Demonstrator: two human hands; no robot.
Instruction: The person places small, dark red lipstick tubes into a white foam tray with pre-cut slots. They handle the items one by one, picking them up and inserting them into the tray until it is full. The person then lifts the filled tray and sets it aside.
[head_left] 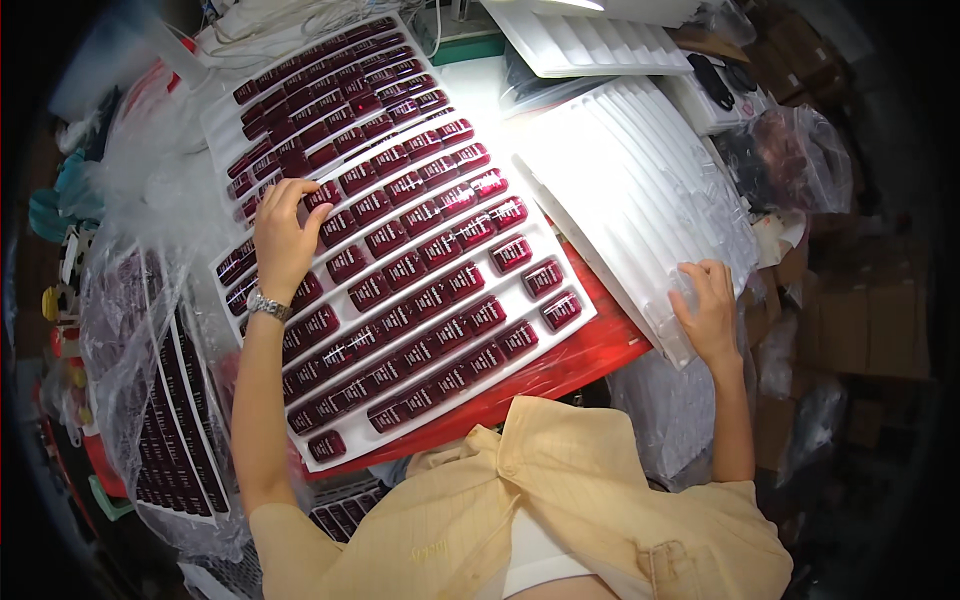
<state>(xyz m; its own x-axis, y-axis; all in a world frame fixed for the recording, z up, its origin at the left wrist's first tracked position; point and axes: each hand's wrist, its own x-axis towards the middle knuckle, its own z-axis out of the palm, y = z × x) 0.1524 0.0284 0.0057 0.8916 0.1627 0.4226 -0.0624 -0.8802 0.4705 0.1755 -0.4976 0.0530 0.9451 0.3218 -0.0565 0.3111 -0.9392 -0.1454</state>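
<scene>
A white tray [566, 343] lies slanted on the table, with rows of small glossy dark red rectangular cases with pale printing in its grooves. Some grooves have gaps between the cases. At the tray's left side my left hand [286, 232] has its thumb and fingers closed around one dark red case [323, 196], which sits at the end of a row. To the right, a stack of ribbed white plastic trays [622, 205] shines under the lamp. My right hand [710, 312] rests on its near right edge, fingers curved and apart, holding nothing I can see.
Another white ribbed tray [590, 45] lies at the back. Clear plastic wrap [140, 200] covers trays of dark red cases at left. Red sheeting [610, 330] covers the table's front edge. Cardboard boxes [865, 320] and a plastic bag [800, 160] stand at right.
</scene>
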